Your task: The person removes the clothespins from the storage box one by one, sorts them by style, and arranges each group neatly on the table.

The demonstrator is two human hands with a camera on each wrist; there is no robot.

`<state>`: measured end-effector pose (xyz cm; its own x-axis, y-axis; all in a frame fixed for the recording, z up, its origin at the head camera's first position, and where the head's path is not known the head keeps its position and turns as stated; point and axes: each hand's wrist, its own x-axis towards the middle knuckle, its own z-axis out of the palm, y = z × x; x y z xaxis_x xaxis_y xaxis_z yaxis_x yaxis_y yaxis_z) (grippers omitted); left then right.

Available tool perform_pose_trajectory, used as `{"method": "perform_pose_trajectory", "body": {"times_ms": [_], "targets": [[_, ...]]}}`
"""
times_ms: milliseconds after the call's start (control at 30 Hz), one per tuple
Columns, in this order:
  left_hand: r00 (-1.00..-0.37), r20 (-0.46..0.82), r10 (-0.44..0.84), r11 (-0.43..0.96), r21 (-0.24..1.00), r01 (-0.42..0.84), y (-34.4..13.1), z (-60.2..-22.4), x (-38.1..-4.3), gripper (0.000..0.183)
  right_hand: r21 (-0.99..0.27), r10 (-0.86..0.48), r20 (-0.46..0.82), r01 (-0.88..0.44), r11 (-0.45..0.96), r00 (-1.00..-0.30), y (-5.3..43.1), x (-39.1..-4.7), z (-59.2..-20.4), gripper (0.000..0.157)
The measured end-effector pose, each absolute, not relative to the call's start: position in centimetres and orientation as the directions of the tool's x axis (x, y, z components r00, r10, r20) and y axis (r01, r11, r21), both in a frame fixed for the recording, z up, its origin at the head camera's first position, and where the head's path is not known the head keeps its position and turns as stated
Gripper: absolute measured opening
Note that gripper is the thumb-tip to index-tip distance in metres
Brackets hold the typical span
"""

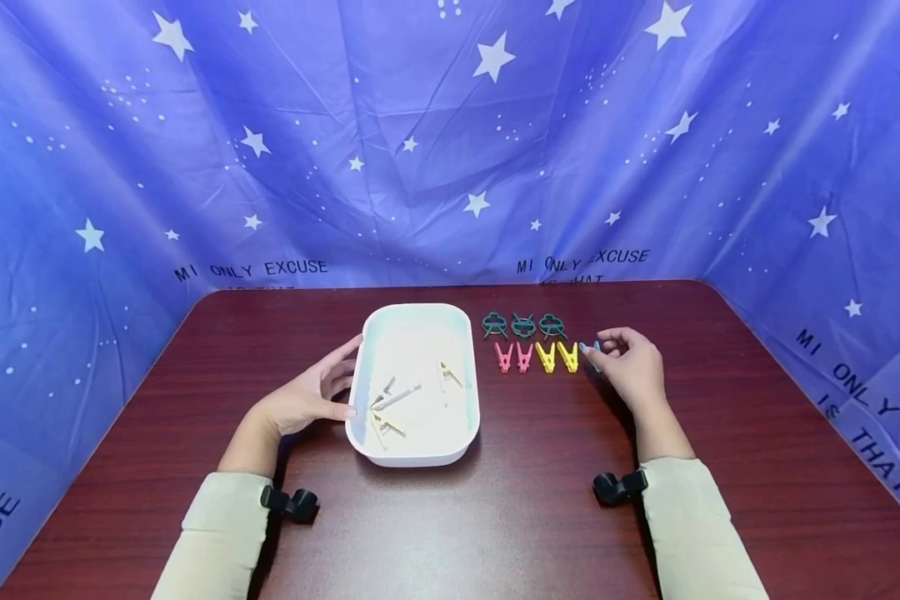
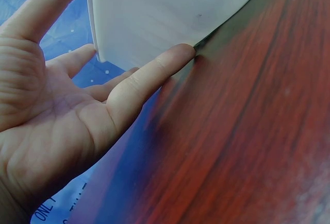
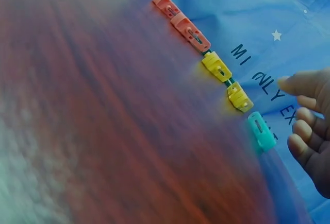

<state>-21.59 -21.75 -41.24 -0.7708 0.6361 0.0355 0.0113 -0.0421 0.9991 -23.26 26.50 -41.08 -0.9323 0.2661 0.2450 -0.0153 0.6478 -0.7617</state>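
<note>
The left hand has fingers spread wide against the white tub, maybe to keep it still. The right hand's loosely bent fingers hold nothing; just beside them is the blue clip.

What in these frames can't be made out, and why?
- Head view: part of the blue clip, hidden by the right hand.
- Head view: fine detail of the pale clips in the white tray, washed out and small.
- Left wrist view: the tray's contents, hidden by its wall.
- Right wrist view: the hand's rear, cut off by the right edge.
</note>
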Motion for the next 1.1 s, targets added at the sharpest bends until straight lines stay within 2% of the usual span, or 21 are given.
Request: {"method": "perform_pose_trajectory", "body": {"times_ms": [200, 900, 1100], "targets": [[-0.768, 0.037, 0.639, -0.049, 0.999, 0.008, -21.8, -41.2, -21.5, 0.113, -0.801, 0.224, 0.314, -0.131, 0.584, -0.923, 26.1, -23.3, -40.8, 0.035], [-0.767, 0.032, 0.641, -0.040, 0.999, 0.008, -21.6, -40.8, -21.6, 0.113, -0.784, 0.092, 0.426, -0.317, 0.533, -0.900, 24.1, -22.9, -39.5, 0.030], [-0.771, 0.027, 0.636, -0.046, 0.999, -0.003, -21.6, -41.1, -21.5, 0.113, -0.790, 0.032, 0.417, -0.345, 0.508, -0.908, 23.5, -22.7, -39.1, 0.030]]}}
